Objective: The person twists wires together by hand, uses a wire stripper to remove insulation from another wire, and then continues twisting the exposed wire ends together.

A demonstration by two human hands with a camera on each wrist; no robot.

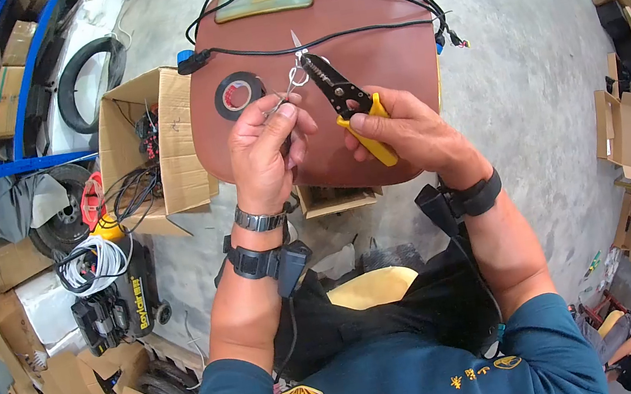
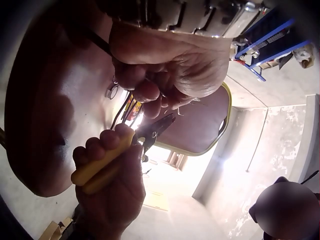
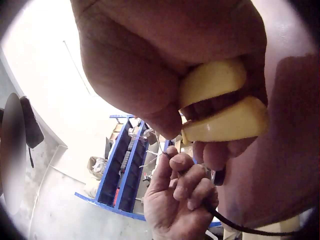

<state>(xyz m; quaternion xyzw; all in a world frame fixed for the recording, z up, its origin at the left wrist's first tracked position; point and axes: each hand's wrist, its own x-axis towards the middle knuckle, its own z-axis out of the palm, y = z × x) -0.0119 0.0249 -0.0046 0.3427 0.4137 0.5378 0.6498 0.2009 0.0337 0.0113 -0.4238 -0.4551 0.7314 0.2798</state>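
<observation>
My left hand (image 1: 264, 152) pinches thin stripped-looking wire ends (image 1: 287, 97) between thumb and index finger. The black cable (image 3: 235, 227) they belong to runs out of its curled fingers in the right wrist view. My right hand (image 1: 415, 129) grips wire strippers (image 1: 333, 84) by their yellow handles. Their black, notched head points up and left, just right of the wire ends. Beyond them, scissors (image 1: 299, 75) with white handles lie on the brown chair seat (image 1: 383, 48). A roll of black electrical tape (image 1: 257, 87) lies left of the scissors.
A long black cable (image 1: 356, 31) with a blue-and-black plug (image 1: 191, 61) loops over the seat's far part. Left of the chair stands an open cardboard box (image 1: 180, 136) with cables inside. Further left are a black air compressor (image 1: 138, 293) and a coil of white hose (image 1: 97, 264).
</observation>
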